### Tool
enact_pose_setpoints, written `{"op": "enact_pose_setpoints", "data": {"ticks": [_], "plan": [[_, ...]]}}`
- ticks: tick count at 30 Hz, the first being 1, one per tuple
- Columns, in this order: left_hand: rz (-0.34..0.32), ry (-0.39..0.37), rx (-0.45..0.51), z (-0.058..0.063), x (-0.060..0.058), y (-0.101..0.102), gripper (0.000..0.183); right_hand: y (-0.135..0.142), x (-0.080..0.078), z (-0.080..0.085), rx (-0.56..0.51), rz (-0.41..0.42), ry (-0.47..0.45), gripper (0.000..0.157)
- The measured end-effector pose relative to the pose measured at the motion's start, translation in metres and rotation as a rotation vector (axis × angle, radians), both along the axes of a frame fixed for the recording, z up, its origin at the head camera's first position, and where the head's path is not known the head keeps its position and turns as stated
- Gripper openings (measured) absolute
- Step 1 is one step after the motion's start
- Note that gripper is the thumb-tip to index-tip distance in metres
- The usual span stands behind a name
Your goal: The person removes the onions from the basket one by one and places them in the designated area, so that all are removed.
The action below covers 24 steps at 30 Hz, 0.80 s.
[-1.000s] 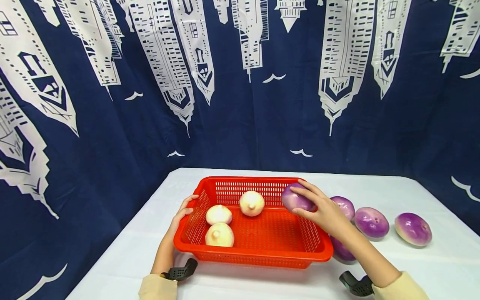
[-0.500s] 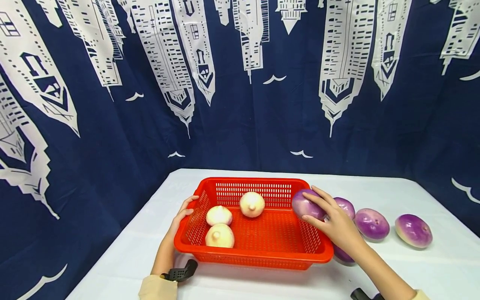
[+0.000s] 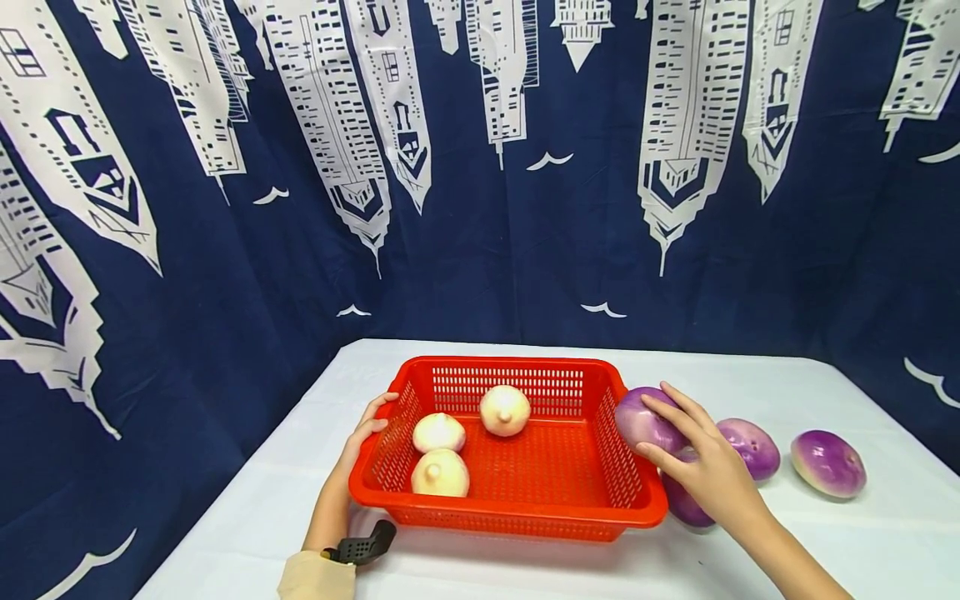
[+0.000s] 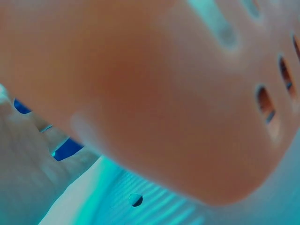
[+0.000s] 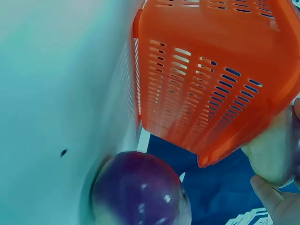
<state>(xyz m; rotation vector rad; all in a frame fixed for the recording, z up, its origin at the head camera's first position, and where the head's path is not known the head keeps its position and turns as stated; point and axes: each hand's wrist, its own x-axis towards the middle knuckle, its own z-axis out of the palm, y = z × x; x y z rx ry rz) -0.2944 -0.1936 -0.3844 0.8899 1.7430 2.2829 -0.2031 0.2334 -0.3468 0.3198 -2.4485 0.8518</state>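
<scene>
In the head view a red plastic basket [image 3: 525, 508] stands on the white table. My left hand [image 3: 358, 442] grips its left rim. Inside lie three pale turnips: one at the back [image 3: 505, 410] and two by the left wall, a turnip [image 3: 438, 432] and another turnip [image 3: 440, 473]. My right hand [image 3: 708, 467] holds a purple turnip [image 3: 648, 419] at the basket's right rim, fingers over its top and thumb below. The right wrist view shows the held turnip's pale side [image 5: 269, 152] at the right edge. The left wrist view is mostly basket wall [image 4: 140, 93].
Right of the basket, on the table, lie a purple turnip [image 3: 686, 500] partly behind my right hand, another turnip [image 3: 752, 450] and one farther right [image 3: 827, 463]. A navy cloth [image 3: 510, 250] with white buildings hangs behind the table.
My right hand has moved right with the purple turnip, from above the inside of the basket to its right rim. The left hand and the basket have stayed in place.
</scene>
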Motion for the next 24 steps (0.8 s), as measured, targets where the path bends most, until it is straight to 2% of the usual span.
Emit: {"op": "enact_pose_setpoints", "data": {"ticks": [3, 11, 19, 24], "plan": [[-0.014, -0.001, 0.007, 0.0, 0.001, -0.001, 0.047, 0.005, 0.005, -0.001, 0.003, -0.027, -0.011, 0.061], [0.033, -0.019, -0.007, 0.0, 0.001, 0.001, 0.046, 0.022, 0.013, -0.006, 0.022, -0.075, -0.062, 0.064], [0.002, 0.014, 0.009, -0.002, 0.0, 0.0, 0.047, 0.04, 0.02, -0.014, 0.003, -0.092, -0.047, 0.062], [0.036, 0.001, -0.007, 0.0, 0.0, 0.002, 0.047, 0.053, 0.023, -0.017, -0.019, -0.117, -0.081, 0.062]]}}
